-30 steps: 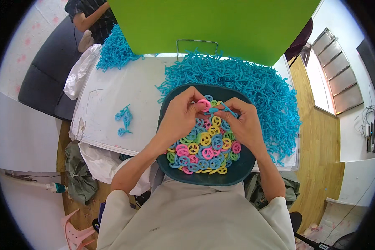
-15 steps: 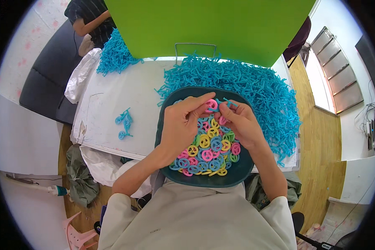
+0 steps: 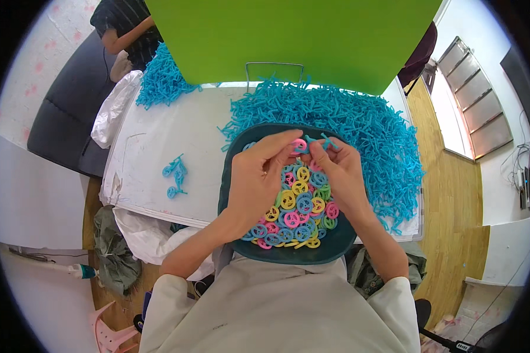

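Over a dark green tub [image 3: 288,259] full of small spoked plastic wheels [image 3: 288,200] in pink, yellow, blue and green, both my hands work close together. My left hand [image 3: 256,173] pinches a pink toy wheel [image 3: 299,145] between thumb and fingers. A thin blue toy bicycle frame [image 3: 327,142] is pinched in my right hand [image 3: 343,173], its forked end sticking out past the fingertips. The frame reaches toward the pink wheel; whether the two are joined is hidden by my fingers.
A large heap of blue frames [image 3: 383,141] covers the white table [image 3: 200,129] behind and right of the tub. A smaller heap [image 3: 162,79] lies far left, near another person [image 3: 126,35]. A few blue bicycles [image 3: 175,175] lie left. A green panel [image 3: 294,41] stands across the back.
The fingers of my right hand have shifted slightly around the blue frame, and its end is turned a little. Both hands stay over the tub; the heaps look the same.
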The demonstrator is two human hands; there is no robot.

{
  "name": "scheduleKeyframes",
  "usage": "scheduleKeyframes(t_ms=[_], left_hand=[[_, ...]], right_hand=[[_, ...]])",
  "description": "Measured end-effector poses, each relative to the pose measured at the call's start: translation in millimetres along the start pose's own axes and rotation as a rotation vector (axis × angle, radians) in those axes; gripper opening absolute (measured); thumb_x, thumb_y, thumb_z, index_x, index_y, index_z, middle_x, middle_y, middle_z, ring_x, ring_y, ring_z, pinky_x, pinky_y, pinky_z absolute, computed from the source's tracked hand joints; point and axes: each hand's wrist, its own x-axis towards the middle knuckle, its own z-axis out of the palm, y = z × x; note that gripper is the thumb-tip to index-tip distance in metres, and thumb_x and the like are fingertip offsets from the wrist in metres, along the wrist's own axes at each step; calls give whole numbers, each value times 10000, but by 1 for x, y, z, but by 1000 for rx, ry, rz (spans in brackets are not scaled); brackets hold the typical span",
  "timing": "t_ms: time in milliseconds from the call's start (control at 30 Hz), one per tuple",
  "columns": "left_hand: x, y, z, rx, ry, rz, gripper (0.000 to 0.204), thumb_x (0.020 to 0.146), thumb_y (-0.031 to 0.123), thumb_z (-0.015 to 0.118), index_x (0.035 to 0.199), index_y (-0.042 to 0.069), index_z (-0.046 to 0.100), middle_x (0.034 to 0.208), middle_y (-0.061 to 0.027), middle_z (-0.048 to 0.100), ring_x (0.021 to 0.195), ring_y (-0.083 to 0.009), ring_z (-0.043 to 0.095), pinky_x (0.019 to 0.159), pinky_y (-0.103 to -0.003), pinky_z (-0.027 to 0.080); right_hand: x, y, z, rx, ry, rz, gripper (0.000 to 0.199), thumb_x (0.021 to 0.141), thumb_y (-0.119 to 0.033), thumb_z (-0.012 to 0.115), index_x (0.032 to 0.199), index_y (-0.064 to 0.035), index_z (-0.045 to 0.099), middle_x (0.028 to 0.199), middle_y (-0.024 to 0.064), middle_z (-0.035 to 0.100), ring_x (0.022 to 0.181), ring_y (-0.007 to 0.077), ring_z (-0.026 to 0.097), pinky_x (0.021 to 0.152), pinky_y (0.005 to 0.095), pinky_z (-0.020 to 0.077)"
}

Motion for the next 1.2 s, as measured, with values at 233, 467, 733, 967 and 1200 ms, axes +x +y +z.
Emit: scheduleKeyframes(t_ms=[233,467,733,967,1200], left_hand=[[2,2,-2,-146,-40,-106,261,978,44,468,1194,-22,600,1045,-116,666,931,-189,672,802,-291,554],[-2,5,-2,-228,-39,-128,279,961,41,508,1227,-5,582,1043,-102,662,894,-182,668,755,-289,562],[-6,-14,-19,156,61,186,205,820,-125,569,968,-5,645,866,-83,605,795,-158,660,652,-257,543],[-14,-10,-52,249,219,103,143,874,-41,570,1006,-24,620,930,-79,628,828,-132,631,691,-239,525],[-58,-81,-172,417,667,-158,188,914,106,598,1060,-5,634,931,-76,633,829,-137,614,664,-275,502]], right_hand=[[-7,-7,8,-408,239,-363,202,886,-181,688,895,6,614,752,4,635,678,27,528,562,187,391],[-11,-15,8,-691,254,-546,101,839,-85,709,888,-20,648,803,35,659,729,74,572,615,217,429],[-4,-6,1,-749,-58,-671,191,798,-22,704,986,-25,674,891,87,680,816,173,650,708,277,494],[-4,-26,17,-706,-229,-448,315,803,1,677,1115,-27,646,1008,123,682,945,188,658,825,299,510],[15,-18,-21,-657,-150,-303,238,874,-16,605,1110,-3,634,1023,101,681,966,170,648,864,295,498]])
